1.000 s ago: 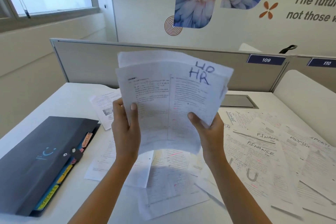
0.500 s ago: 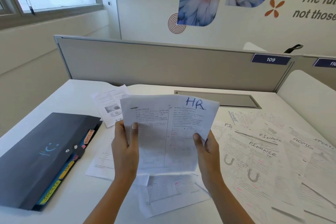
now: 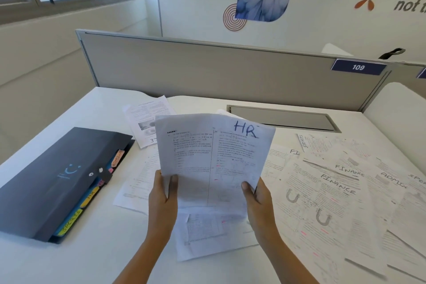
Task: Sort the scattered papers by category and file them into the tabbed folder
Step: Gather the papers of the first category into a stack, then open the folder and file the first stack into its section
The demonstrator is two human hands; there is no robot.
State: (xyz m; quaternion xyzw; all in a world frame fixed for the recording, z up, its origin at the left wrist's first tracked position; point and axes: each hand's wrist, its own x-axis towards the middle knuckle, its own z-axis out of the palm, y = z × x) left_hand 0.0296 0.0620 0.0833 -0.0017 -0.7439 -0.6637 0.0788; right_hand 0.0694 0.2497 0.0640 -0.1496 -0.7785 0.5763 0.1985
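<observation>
A small stack of printed sheets marked HR (image 3: 212, 157) stands upright above the desk. My left hand (image 3: 162, 200) grips its lower left edge, thumb on the front. My right hand (image 3: 257, 203) grips its lower right edge the same way. The dark grey tabbed folder (image 3: 53, 180) lies shut at the left, with coloured tabs reading SPORTS, HR and ADMIN along its right side. Scattered papers (image 3: 327, 196) marked FINANCE, ADMIN and SPORTS cover the desk to the right. More loose sheets (image 3: 207, 230) lie under my hands.
A white desk (image 3: 96, 258) carries everything. A grey partition (image 3: 207, 69) with a label 109 closes the far side. A grey cable hatch (image 3: 283, 119) sits in the desk behind the stack. One sheet (image 3: 146, 122) lies beyond the folder.
The HR stack has come down from in front of the partition to just above the desk, and its sheets have squared up. Both hands kept their grip.
</observation>
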